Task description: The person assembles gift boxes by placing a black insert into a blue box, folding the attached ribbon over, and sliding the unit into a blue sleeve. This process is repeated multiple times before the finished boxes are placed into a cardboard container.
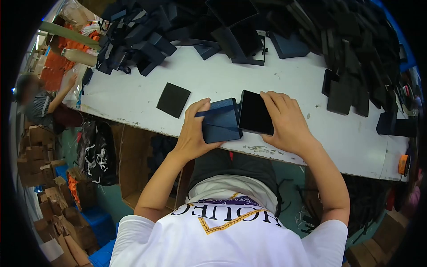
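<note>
My left hand (192, 129) is wrapped around the left side of a dark blue box (221, 127), thumb near its lower edge. A blue ribbon (218, 110) crosses the top of that box. Against its right side, my right hand (288, 121) grips a shallow box part (255, 112) with a black inside, tilted so the inside faces up. The two parts touch or overlap slightly; how they join is hidden. A flat black square pad (173, 100) lies on the table to the left of my left hand.
Dark boxes (147, 49) are heaped along the far side of the white table (284, 73), with black pads (342, 93) piled at right. An orange tape roll (404, 164) sits by the right edge. Another person (42, 104) is at far left. Cardboard boxes (38, 155) stand below.
</note>
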The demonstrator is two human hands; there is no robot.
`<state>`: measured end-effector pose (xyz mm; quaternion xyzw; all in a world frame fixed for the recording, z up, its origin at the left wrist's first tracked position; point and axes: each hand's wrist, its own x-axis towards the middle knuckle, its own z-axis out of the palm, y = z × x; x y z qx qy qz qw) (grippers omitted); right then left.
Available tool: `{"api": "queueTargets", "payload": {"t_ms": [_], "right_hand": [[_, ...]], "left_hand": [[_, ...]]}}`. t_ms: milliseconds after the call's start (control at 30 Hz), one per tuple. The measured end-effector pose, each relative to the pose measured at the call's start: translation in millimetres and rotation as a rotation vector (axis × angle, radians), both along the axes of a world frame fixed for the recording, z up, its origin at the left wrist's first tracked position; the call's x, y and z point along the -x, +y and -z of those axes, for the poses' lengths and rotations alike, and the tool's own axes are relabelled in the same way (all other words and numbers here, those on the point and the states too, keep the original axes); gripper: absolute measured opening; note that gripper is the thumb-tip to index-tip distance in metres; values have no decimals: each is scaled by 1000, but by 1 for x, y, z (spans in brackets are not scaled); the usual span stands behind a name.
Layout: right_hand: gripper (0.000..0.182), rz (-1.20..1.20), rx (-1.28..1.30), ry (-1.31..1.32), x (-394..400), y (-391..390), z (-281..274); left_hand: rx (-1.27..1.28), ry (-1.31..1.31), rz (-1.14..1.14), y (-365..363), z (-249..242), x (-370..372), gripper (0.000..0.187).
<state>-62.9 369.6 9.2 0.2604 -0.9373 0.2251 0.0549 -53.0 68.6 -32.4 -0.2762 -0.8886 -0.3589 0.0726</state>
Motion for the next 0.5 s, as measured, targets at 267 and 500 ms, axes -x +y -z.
{"api": "queueTargets", "payload": {"t_ms": [267,500], "right_hand": [[93,105,34,-17,5,-15,8],[88,-168,99,-133,5,-8,-12]], "left_hand": [[74,122,43,-2,-5,7,121],[40,-3,161,-15,-10,14,119]]}}
